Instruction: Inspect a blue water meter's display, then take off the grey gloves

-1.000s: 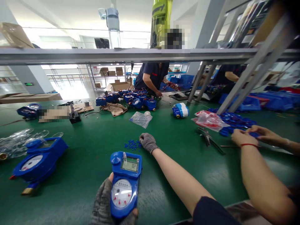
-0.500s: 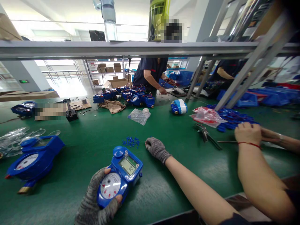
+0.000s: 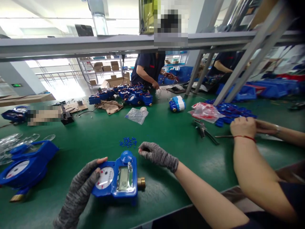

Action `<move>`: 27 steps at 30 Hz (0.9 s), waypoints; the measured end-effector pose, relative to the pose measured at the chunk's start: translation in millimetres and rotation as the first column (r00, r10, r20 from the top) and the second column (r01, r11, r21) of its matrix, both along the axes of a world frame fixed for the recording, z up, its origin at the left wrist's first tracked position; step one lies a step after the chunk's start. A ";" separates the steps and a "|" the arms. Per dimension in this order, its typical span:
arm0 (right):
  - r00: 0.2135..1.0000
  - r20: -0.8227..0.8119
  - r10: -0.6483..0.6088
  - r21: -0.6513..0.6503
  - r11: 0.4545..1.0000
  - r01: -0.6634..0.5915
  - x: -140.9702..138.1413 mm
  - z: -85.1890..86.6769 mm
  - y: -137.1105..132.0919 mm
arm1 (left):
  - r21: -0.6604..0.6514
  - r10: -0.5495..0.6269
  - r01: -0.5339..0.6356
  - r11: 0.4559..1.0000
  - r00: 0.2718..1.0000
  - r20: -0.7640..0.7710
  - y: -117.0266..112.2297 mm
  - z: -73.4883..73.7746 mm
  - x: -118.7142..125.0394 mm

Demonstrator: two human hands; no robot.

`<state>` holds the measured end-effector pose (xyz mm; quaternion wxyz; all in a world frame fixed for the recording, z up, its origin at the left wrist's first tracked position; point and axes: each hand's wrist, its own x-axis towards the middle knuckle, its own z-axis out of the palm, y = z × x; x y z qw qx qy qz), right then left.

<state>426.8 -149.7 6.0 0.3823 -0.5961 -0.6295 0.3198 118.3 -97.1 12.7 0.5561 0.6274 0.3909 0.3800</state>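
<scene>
My left hand point(image 3: 82, 186), in a grey knit glove, grips the dial end of a blue water meter point(image 3: 116, 178) that lies sideways on the green table, its small screen and brass fitting pointing right. My right hand point(image 3: 153, 153), also gloved, hovers just beyond the meter's round blue cap with its fingertips pinched together; whatever they hold is too small to make out. A little pile of tiny blue caps point(image 3: 128, 142) lies on the table just past that hand.
Another blue meter point(image 3: 22, 163) sits at the left by clear plastic bags point(image 3: 14, 140). A co-worker's bare hands point(image 3: 247, 126) work at the right near pliers point(image 3: 204, 131) and blue parts. Across the table stand several meters point(image 3: 133, 95) and a person.
My left hand has turned the meter from upright to lying sideways. My right hand has drawn back from the blue caps toward the meter's cap.
</scene>
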 end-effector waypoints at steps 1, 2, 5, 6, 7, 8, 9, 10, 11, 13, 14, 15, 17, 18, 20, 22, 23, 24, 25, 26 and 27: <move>0.999 -0.029 0.030 -0.013 0.999 -0.030 -2.5 4.6 -3.9 | -0.040 -0.036 0.037 0.999 0.999 0.031 4.1 0.8 0.6; 0.997 -0.052 0.059 -0.027 0.998 -0.060 -4.9 8.4 -7.2 | -0.081 -0.061 0.065 0.995 0.997 0.056 8.1 2.5 1.3; 0.985 -0.076 0.156 -0.021 0.987 -0.158 -11.2 14.0 -15.8 | -0.149 -0.069 0.081 0.986 0.994 0.081 16.1 8.5 3.8; 0.981 -0.064 0.186 -0.008 0.982 -0.187 -13.1 14.1 -18.3 | -0.155 -0.061 0.073 0.985 0.995 0.079 16.9 9.9 4.7; 0.976 -0.040 0.214 0.003 0.977 -0.214 -14.8 13.5 -20.8 | -0.158 -0.054 0.066 0.985 0.996 0.078 16.8 10.8 5.4; 0.971 -0.006 0.239 0.012 0.971 -0.239 -16.4 12.5 -23.0 | -0.160 -0.046 0.058 0.985 0.996 0.076 16.2 11.3 6.0; 0.965 0.036 0.259 0.021 0.965 -0.260 -17.8 11.3 -24.9 | -0.161 -0.040 0.052 0.986 0.996 0.075 15.2 11.5 6.5; 0.958 0.081 0.274 0.030 0.960 -0.277 -19.1 10.0 -26.5 | -0.160 -0.035 0.047 0.986 0.997 0.073 14.2 11.5 6.8; 0.951 0.126 0.283 0.037 0.957 -0.289 -20.2 8.8 -27.7 | -0.158 -0.033 0.043 0.987 0.997 0.070 13.3 11.3 7.0; 0.939 0.195 0.282 0.051 0.954 -0.297 -21.9 7.3 -28.6 | -0.159 -0.031 0.042 0.986 0.997 0.067 12.3 11.0 7.0; 0.936 0.215 0.280 0.055 0.953 -0.298 -22.3 7.0 -28.5 | -0.160 -0.031 0.041 0.986 0.997 0.066 12.3 11.0 7.0; 0.932 0.228 0.283 0.059 0.951 -0.303 -22.6 7.1 -28.2 | -0.161 -0.030 0.040 0.986 0.997 0.066 12.4 11.0 7.0; 0.922 0.258 0.287 0.088 0.944 -0.318 -22.5 7.9 -27.1 | -0.158 -0.025 0.035 0.987 0.998 0.065 12.8 11.0 7.0; 0.916 0.280 0.286 0.113 0.938 -0.328 -22.3 8.2 -26.8 | -0.158 -0.024 0.033 0.987 0.998 0.064 12.9 11.1 7.1; 0.902 0.329 0.279 0.166 0.924 -0.346 -22.1 7.7 -27.2 | -0.168 -0.018 0.029 0.985 0.998 0.068 12.7 11.0 7.2; 0.897 0.356 0.263 0.213 0.911 -0.352 -22.4 4.2 -30.2 | -0.190 -0.017 0.032 0.981 0.997 0.080 12.5 10.7 7.1; 0.902 0.349 0.254 0.239 0.907 -0.348 -22.8 1.2 -32.9 | -0.199 -0.016 0.033 0.979 0.996 0.089 12.4 10.4 7.0; 0.911 0.332 0.245 0.268 0.901 -0.340 -23.4 -2.5 -36.5 | -0.205 -0.017 0.037 0.978 0.995 0.099 12.5 10.1 6.8; 0.920 0.312 0.238 0.297 0.895 -0.332 -23.9 -6.5 -40.9 | -0.206 -0.020 0.042 0.978 0.994 0.106 12.6 9.7 6.6; 0.928 0.294 0.227 0.324 0.890 -0.320 -24.5 -10.6 -45.9 | -0.202 -0.025 0.047 0.978 0.994 0.109 12.9 9.4 6.3; 0.933 0.286 0.219 0.344 0.885 -0.313 -25.0 -14.2 -51.3 | -0.196 -0.031 0.053 0.979 0.993 0.111 13.3 8.9 6.1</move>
